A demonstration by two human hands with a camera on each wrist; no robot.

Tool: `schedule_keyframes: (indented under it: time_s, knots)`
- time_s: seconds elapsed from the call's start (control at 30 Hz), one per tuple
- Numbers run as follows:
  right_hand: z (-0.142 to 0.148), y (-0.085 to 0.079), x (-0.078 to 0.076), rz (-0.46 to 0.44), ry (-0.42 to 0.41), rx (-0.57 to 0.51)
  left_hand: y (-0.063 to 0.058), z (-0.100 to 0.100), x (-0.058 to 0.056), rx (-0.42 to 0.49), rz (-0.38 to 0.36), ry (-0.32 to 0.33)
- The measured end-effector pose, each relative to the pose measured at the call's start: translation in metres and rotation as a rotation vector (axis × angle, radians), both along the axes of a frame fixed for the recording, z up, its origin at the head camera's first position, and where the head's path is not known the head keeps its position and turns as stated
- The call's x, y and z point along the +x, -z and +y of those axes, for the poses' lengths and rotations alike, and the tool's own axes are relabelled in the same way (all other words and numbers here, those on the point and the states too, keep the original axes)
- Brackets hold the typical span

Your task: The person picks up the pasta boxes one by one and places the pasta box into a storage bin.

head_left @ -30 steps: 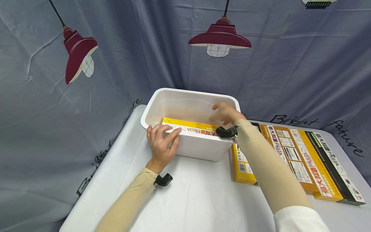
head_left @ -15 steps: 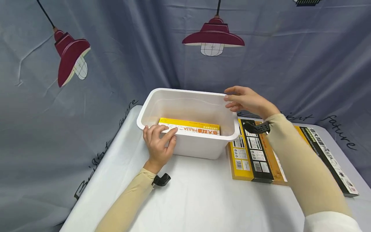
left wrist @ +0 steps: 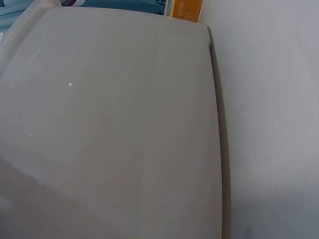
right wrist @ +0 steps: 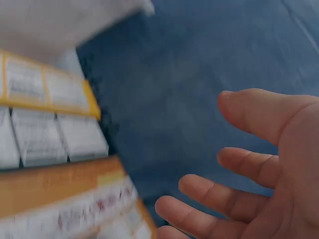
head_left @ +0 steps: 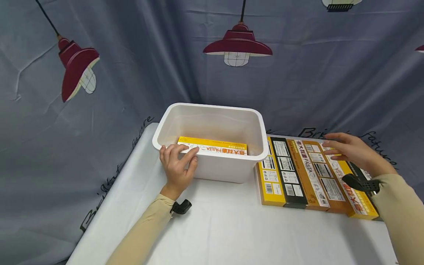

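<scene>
A white plastic bin (head_left: 225,170) stands on the table, with a yellow-and-white pasta box (head_left: 212,145) lying inside near its front wall. My left hand (head_left: 176,167) holds the bin's front rim near its left corner, fingers over the edge and thumb on the outer side. The left wrist view is filled by the bin's outer wall (left wrist: 124,114), and that hand is out of it. Over the right end of a row of pasta boxes (head_left: 291,176), my right hand (head_left: 357,152) hovers with fingers spread and nothing held; its palm side (right wrist: 259,184) shows in the right wrist view.
The pasta boxes, yellow, black and orange, lie side by side right of the bin. A white cloth (head_left: 232,228) covers the table. Behind it hangs a grey-blue curtain (head_left: 298,88) printed with red lamps.
My right hand has come up out of the bin and moved right, over the pasta boxes. The left hand keeps its place on the rim. The head view has shifted slightly.
</scene>
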State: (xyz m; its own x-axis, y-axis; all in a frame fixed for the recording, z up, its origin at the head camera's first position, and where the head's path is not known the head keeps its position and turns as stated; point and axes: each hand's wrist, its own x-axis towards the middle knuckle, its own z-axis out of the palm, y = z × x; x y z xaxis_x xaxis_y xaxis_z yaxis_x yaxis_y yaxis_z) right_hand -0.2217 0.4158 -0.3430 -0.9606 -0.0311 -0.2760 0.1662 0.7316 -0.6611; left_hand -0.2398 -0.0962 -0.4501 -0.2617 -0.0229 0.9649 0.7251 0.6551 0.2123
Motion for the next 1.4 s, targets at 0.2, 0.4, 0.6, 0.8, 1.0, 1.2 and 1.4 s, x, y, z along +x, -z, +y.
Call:
schedule_keyframes:
  time_s: [0.2,0.4,0.6,0.8,1.0,1.2,1.4]
  knots:
    - [0.048,0.030,0.029,0.017,0.145,-0.063,0.000,-0.001,0.001,0.001,-0.004,0.001]
    - [0.073,0.056,0.050,0.058,0.233,-0.026,0.001,-0.002,0.001,-0.015,-0.018,-0.005]
    - [0.089,0.072,0.067,0.079,0.303,0.002,0.002,-0.002,0.001,-0.025,-0.030,-0.007]
    - [0.099,0.080,0.082,0.115,0.460,0.034,0.002,-0.001,0.001,-0.022,-0.025,0.000]
    - [0.110,0.091,0.094,0.120,0.569,0.043,0.000,-0.001,0.001,-0.018,-0.021,-0.002]
    - [0.135,0.119,0.104,0.195,0.714,-0.003,0.000,-0.002,0.001,-0.023,-0.025,-0.003]
    - [0.134,0.130,0.113,0.134,0.837,0.038,0.000,-0.002,0.001,-0.022,-0.026,0.000]
